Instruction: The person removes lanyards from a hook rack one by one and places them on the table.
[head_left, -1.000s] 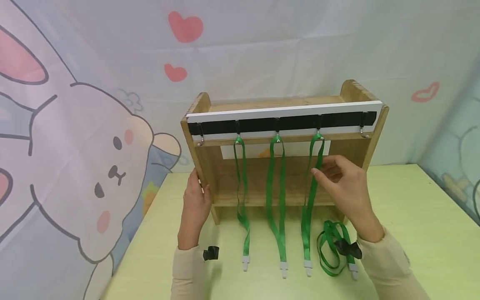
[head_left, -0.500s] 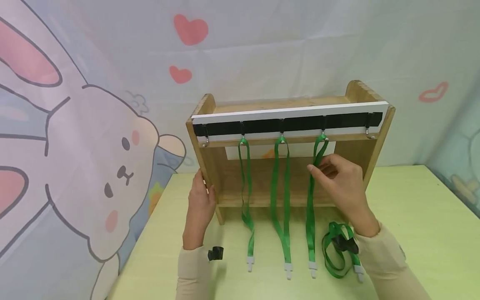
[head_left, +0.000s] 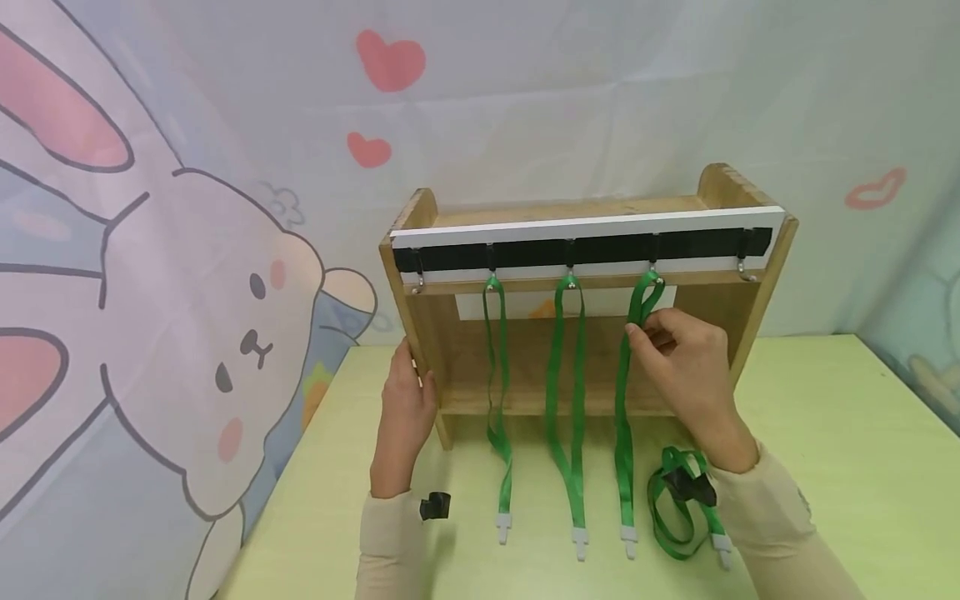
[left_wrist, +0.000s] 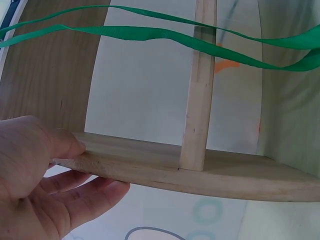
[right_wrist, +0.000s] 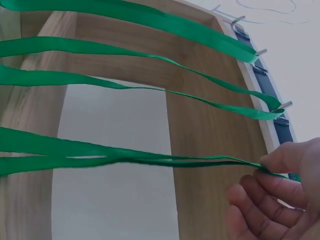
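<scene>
A green lanyard [head_left: 622, 400] hangs from a hook right of the rail's middle. My right hand [head_left: 693, 358] pinches its two strands together between thumb and index finger just below the hook; the other fingers are curled in the right wrist view. With my left hand [head_left: 405, 400] I grip the left side panel of a wooden shelf [head_left: 525, 350], thumb inside and fingers outside, as the left wrist view shows. Two more green lanyards hang to the left, the leftmost lanyard [head_left: 504, 492] and the middle lanyard [head_left: 554, 375]. White clips end all three.
A black-taped white rail [head_left: 611, 250] with several hooks runs along the shelf's upper front. Nothing hangs on the far left hook [head_left: 418, 283] or far right hook [head_left: 745, 271]. Beneath my right forearm, a coiled green lanyard [head_left: 714, 518] lies on the table [head_left: 817, 433], partly hidden by the sleeve's black strap.
My right thumb and fingers have closed on the lanyard, bringing its separated strands together. The left hand keeps its place on the shelf. The head view has shifted slightly.
</scene>
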